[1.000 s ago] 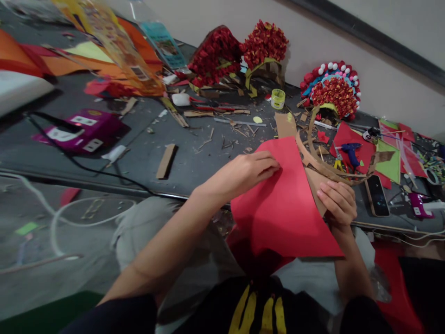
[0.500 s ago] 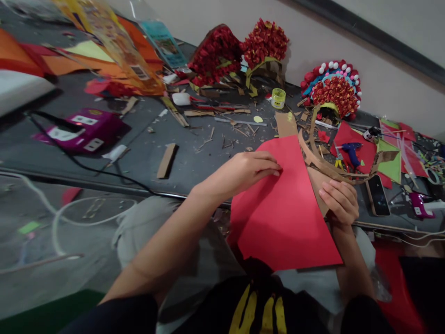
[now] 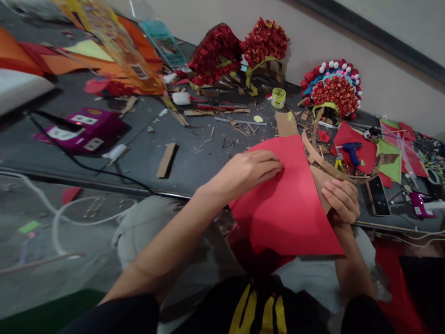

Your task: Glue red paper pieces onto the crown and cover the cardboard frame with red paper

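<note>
A sheet of red paper (image 3: 285, 213) lies across my lap and the table edge, its left part bent and in shadow. My left hand (image 3: 255, 171) is on the upper left of the sheet, fingers closed and fingertips pressed together on the paper; its thumb is hidden. My right hand (image 3: 340, 202) grips a cardboard piece (image 3: 320, 183) at its lower right side. Curved cardboard strips (image 3: 328, 164) arch above that hand. The cardboard lies partly under the red paper, and one end (image 3: 285, 124) sticks out beyond the sheet's top edge.
Red flower-covered headpieces (image 3: 266, 44) and a pom-pom-edged one (image 3: 333, 90) stand along the wall. A blue glue gun (image 3: 352, 150), phone (image 3: 378, 195) and yellow-lidded jar (image 3: 278, 98) are on the table. At left are a purple power box (image 3: 83, 130) and bottles (image 3: 114, 44).
The red paper's lower edge has risen, and the sheet bends more at its left. My left hand has shifted slightly right. The curved cardboard strips have tilted lower; my right hand has barely moved.
</note>
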### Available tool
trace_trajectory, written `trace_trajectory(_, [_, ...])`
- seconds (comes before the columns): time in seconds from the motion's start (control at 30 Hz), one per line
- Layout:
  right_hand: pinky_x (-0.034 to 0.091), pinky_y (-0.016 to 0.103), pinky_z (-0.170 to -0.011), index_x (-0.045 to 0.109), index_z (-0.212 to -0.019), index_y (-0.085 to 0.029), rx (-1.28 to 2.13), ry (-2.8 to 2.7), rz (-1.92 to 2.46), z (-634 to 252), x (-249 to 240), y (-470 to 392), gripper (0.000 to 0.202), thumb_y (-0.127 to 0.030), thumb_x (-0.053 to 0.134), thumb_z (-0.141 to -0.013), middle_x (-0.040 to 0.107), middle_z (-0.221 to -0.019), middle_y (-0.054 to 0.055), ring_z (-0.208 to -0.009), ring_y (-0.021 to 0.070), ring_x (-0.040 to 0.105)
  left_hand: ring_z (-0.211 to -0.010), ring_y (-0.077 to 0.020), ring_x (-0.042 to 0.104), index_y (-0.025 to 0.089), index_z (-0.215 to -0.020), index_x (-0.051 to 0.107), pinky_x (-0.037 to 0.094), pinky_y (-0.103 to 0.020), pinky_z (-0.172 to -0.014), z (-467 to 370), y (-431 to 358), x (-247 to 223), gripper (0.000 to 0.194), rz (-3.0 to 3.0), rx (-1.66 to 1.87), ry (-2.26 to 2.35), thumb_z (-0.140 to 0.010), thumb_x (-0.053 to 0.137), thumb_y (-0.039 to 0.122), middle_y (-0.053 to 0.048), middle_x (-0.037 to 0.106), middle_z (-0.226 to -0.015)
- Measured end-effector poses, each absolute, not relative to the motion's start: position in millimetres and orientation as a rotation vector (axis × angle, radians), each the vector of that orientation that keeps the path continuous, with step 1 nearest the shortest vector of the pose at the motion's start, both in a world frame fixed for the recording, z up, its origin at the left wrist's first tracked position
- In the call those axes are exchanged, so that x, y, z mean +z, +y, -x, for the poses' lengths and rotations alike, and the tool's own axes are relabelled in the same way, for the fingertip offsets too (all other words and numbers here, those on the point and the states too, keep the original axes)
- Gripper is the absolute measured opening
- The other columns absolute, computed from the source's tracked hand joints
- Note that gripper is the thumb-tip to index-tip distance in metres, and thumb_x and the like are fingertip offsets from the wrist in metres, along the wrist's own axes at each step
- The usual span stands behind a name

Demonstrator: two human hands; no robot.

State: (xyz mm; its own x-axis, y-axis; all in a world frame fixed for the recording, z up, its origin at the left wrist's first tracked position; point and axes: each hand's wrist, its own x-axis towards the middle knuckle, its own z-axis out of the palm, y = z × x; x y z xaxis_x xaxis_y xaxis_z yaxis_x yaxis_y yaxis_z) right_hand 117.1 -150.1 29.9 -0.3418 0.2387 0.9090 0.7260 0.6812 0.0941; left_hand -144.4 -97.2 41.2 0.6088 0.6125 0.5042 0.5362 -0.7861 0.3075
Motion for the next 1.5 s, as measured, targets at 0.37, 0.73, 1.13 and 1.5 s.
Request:
trace_trajectory(0.37, [0.052,0.029,-0.088,0.068,-0.090,-0.022,-0.532,-1.872,0.752,-120.0,24.6,-146.5,0.022,-0.016,0.048,-0.092,0.076,-0.085,0.000,-0.091,0.0144,0.071,-0.092,-0.0159,0.067,0.019,-0.094,0.072,0.052,-0.027,-0.085,151.7,-96.2,51.0,0.031,-2.504,0.921,0.905,-0.097,0.042,0.030,-0.005,0.072,-0.099])
trace_trajectory(0.73, [0.053,0.029,-0.087,0.068,-0.091,-0.021,-0.490,-1.868,0.706,-119.6,24.9,-145.8,0.023,-0.013,0.047,-0.092,0.076,-0.085,0.001,-0.089,0.0144,0.071,-0.089,-0.0158,0.067,0.018,-0.094,0.071,0.052,-0.027,-0.082,151.0,-99.6,48.1,0.032,-2.594,0.915,0.855,-0.098,0.040,0.024,-0.005,0.072,-0.100])
trace_trajectory(1.13, [0.053,0.030,-0.087,0.069,-0.095,-0.024,-0.474,-1.838,0.724,-120.3,21.1,-145.6,0.025,-0.014,0.047,-0.092,0.076,-0.088,0.000,-0.091,0.0153,0.071,-0.088,-0.0169,0.068,0.016,-0.097,0.070,0.053,-0.028,-0.077,145.1,-100.1,44.5,0.036,-2.706,0.861,0.917,-0.100,0.035,0.028,-0.006,0.072,-0.101])
trace_trajectory(1.5, [0.053,0.030,-0.087,0.069,-0.093,-0.024,-0.488,-1.861,0.750,-124.2,14.3,-139.0,0.024,-0.015,0.047,-0.093,0.076,-0.089,-0.001,-0.094,0.0147,0.070,-0.091,-0.0188,0.069,0.015,-0.099,0.069,0.053,-0.029,-0.078,149.7,-100.0,42.7,0.035,-2.715,0.832,0.932,-0.099,0.038,0.031,-0.006,0.073,-0.102])
